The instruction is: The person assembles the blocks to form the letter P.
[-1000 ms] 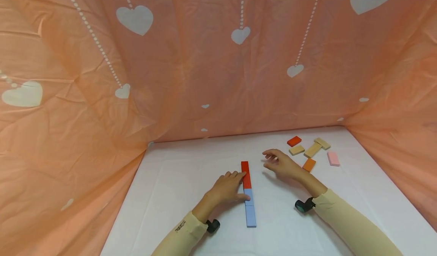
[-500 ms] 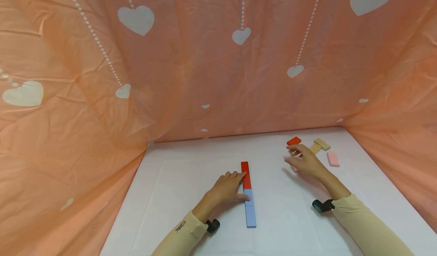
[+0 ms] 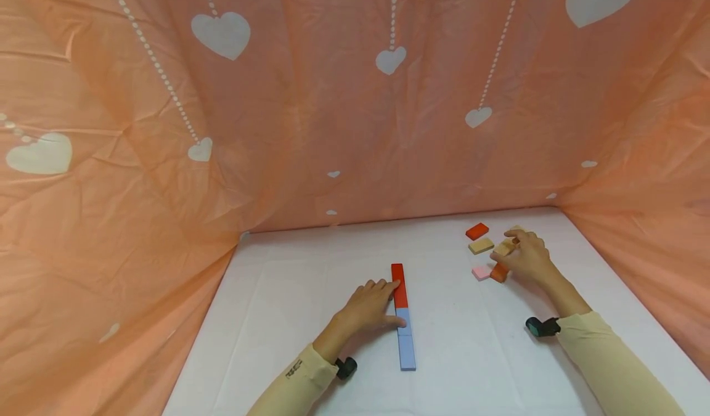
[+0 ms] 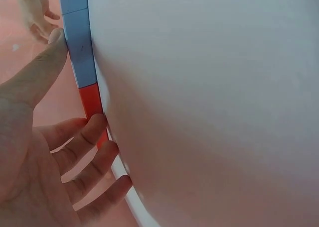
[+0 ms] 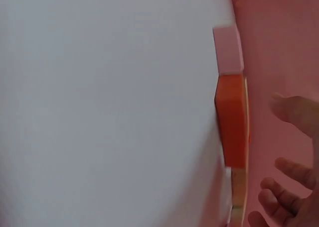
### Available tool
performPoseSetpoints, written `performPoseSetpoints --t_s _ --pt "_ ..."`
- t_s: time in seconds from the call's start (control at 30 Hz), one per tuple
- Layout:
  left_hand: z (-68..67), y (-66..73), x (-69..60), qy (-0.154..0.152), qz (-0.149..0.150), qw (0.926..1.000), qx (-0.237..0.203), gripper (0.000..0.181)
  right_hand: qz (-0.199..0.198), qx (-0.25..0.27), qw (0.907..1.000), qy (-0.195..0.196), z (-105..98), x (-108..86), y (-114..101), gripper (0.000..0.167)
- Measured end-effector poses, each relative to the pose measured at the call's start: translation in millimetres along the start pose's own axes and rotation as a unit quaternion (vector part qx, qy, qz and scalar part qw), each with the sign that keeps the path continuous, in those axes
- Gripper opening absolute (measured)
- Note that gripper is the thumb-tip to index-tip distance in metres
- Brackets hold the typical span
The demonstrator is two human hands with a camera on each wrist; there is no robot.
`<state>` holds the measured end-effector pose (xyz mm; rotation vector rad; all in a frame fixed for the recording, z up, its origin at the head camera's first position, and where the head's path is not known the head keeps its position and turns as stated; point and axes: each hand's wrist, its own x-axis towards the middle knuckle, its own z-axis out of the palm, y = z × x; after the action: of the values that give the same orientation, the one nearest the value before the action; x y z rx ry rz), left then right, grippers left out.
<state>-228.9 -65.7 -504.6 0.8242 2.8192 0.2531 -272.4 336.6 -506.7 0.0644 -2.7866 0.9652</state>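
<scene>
Okay, I see left grip wide, touching red block and blue block. Right grip wide, orange block beside it.

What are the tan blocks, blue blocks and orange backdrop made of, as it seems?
Tan blocks: probably bare wood, matte, pale straw-colored. Blue blocks: perhaps painted wood or plastic; smooth, evenly colored. Orange backdrop: probably thin, dull fabric, because it hangs creased.

A white tabletop is bordered at the back and along both sides by a peach-orange drape. Wrinkling is noted in the drape, chiefly at the left. White hearts are printed on it, several suspended from dotted lines. Faint creases, possibly of a cloth cover, are observed across the tabletop.
</scene>
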Motion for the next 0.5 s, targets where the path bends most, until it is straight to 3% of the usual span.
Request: performPoseSetpoints --t_s 0.23,0.5 --pt "0.3 0.3 0.0 0.001 -0.002 1.0000 0.001 0.093 0.049 0.005 0.9986 -0.019 -7.6 3.0 11.0 0.084" --pt "1.3 -0.9 1.6 -0.001 0.001 1.0000 0.003 0.093 0.067 -0.023 0.9974 -0.014 -9.9 9.0 18.2 0.090"
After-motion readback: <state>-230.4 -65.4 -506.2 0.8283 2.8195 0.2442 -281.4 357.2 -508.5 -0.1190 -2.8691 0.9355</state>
